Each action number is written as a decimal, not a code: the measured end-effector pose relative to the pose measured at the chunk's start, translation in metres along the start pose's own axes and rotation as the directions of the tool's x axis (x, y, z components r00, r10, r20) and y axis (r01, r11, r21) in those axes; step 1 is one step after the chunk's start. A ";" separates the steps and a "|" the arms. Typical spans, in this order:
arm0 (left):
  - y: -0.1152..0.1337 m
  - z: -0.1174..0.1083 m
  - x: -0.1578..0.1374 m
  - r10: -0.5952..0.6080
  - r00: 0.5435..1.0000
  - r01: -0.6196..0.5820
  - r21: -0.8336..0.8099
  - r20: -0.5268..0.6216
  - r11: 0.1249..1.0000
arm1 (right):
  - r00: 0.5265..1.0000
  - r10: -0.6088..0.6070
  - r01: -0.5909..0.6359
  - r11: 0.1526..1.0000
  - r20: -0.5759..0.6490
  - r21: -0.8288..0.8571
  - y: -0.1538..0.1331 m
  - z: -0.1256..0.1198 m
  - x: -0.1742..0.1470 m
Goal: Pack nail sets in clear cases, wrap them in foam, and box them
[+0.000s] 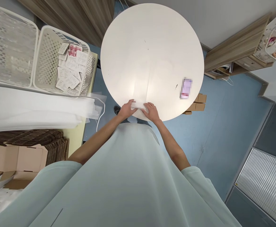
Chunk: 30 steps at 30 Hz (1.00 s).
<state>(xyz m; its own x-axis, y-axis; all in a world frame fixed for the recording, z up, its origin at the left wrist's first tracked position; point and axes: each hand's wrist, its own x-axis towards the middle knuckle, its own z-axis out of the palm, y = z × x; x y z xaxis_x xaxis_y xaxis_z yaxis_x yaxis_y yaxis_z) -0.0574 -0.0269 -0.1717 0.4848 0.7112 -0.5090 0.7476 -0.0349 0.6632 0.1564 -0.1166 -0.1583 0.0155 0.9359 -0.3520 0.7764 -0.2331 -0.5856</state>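
At the near edge of the round white table (119, 47), both my hands are on a thin, translucent white wrapping sheet (141, 86). The sheet lies lengthwise away from me, and its near end is folded or rolled into a small white bundle (138, 105). My left hand (127, 110) grips the bundle's left end, with the thumb on the near side and the fingers beyond it. At the right end, my right hand (152, 111) holds it the same way. Whatever may be inside the bundle is hidden.
A blurred-out purple item (186, 88) lies on the table's right side. To the left stand a white basket of printed cards (61, 34), white sheet rolls (34, 107) and flattened cardboard boxes (55, 148). Small brown boxes (200, 102) sit beyond the table's right edge.
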 end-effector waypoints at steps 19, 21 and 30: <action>0.016 -0.013 0.039 -0.072 0.995 0.076 0.076 -0.065 0.994 | 0.970 0.188 -0.189 0.982 -0.155 0.007 -0.001 -0.001 0.046; 0.015 -0.012 0.035 -0.033 0.998 0.038 0.088 -0.060 0.995 | 0.983 0.115 -0.114 0.993 -0.144 0.015 0.000 -0.003 0.050; 0.026 -0.008 0.034 0.163 0.978 -0.139 0.174 -0.131 0.975 | 0.995 0.086 -0.083 0.994 -0.048 0.065 0.002 -0.007 0.051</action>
<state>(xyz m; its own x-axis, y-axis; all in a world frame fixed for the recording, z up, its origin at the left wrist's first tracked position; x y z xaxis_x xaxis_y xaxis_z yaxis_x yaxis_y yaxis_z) -0.0252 0.0020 -0.1666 0.5365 0.7817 -0.3180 0.7402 -0.2548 0.6223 0.1630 -0.0673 -0.1728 0.1124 0.9238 -0.3661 0.7299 -0.3267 -0.6004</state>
